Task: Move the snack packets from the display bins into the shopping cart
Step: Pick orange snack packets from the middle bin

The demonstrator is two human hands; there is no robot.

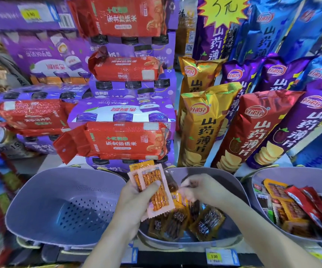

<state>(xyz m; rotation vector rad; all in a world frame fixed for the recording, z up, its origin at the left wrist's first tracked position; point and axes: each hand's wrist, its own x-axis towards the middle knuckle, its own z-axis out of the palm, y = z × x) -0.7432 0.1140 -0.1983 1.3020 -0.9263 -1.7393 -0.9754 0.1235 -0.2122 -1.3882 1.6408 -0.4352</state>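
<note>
Person's body in view: two hands and two forearms only.

Left hand (135, 198): bare. We note the thumb (153, 185) as the one digit in sharp view, with a rounded tip; its nail is too small to make out.

Left forearm (115, 240): bare along all its visible length, down to the bottom edge of the frame.

Right hand (197, 188): bare and motion-blurred, so we cannot resolve knuckles or nails.

Right forearm (262, 231): bare likewise, slender, widening towards the bottom right corner.

Whatever is worn higher up the arms lies outside the frame; we cannot tell.
</note>
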